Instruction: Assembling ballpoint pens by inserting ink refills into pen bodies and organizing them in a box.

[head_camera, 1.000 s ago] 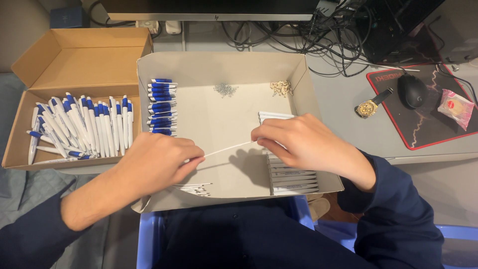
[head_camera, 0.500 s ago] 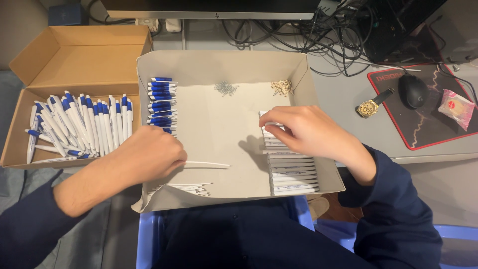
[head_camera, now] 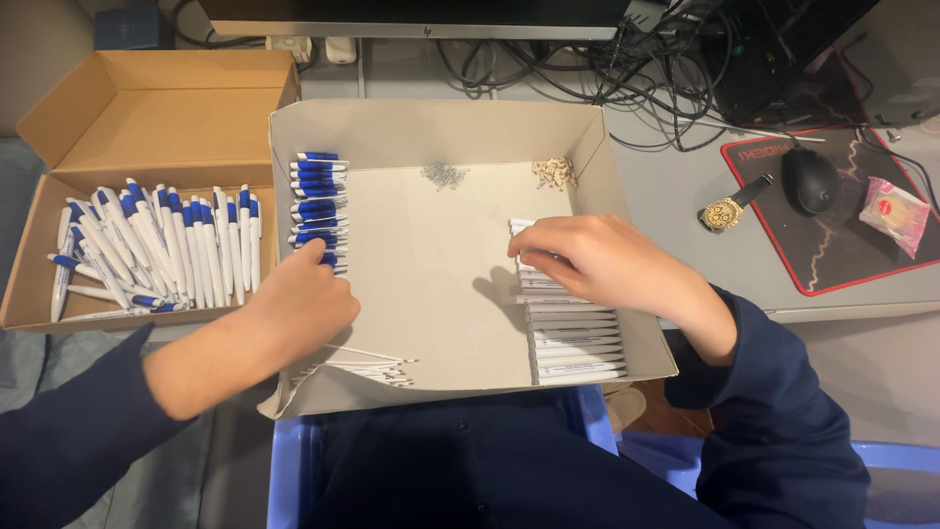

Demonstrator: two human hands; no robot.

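**Two hands at opposite stacks inside a shallow tray**

The left hand (head_camera: 299, 304) rests at the lower end of a column of blue pen parts (head_camera: 315, 201) stacked against the left wall of the grey tray (head_camera: 431, 122). Its index finger points up onto the lowest pieces and touches them; the other fingers are curled under, and whether they clamp anything cannot be told. Just below this hand, thin white refills (head_camera: 367, 367) lie near the tray's sagging front-left edge.

The right hand (head_camera: 597, 260) lies palm down on the upper end of a column of white pen barrels (head_camera: 578, 343) stacked along the right wall. Its fingertips are drawn together on the topmost barrels; a firm hold cannot be confirmed.

Between the two hands the tray floor is bare, giving open room across the middle. Beyond them, near the far wall, sit a small heap of springs (head_camera: 444, 174) and a heap of small tan parts (head_camera: 554, 172).

Outside the left wall, an open cardboard box (head_camera: 147, 108) holds finished blue-and-white pens (head_camera: 162, 255). To the right of the tray lie a wristwatch (head_camera: 729, 209) and a mouse (head_camera: 810, 179).
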